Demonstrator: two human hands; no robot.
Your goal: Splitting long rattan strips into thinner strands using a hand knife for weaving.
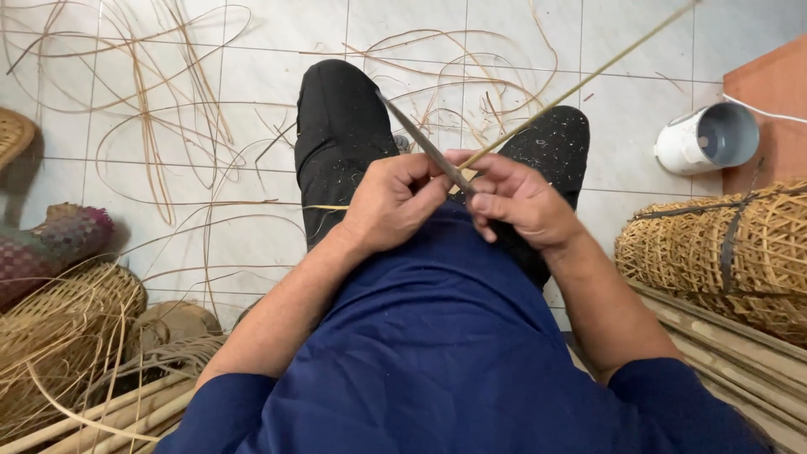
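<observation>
My left hand (393, 200) grips a long dark knife blade (420, 141) that points up and away over my left knee. My right hand (519, 202) pinches a thin bamboo strip (580, 86) that runs up to the top right of the view. Blade and strip cross between my two hands, just above my lap. My knees in black trousers (336, 134) sit under the hands, dusted with pale shavings.
Loose thin cane strips (160, 109) curl across the white tiled floor. Woven baskets (59, 328) and bamboo poles (109, 416) lie at left. A rolled woven cane mat (731, 252) lies at right, with a white cylindrical container (706, 139) and a wooden board behind it.
</observation>
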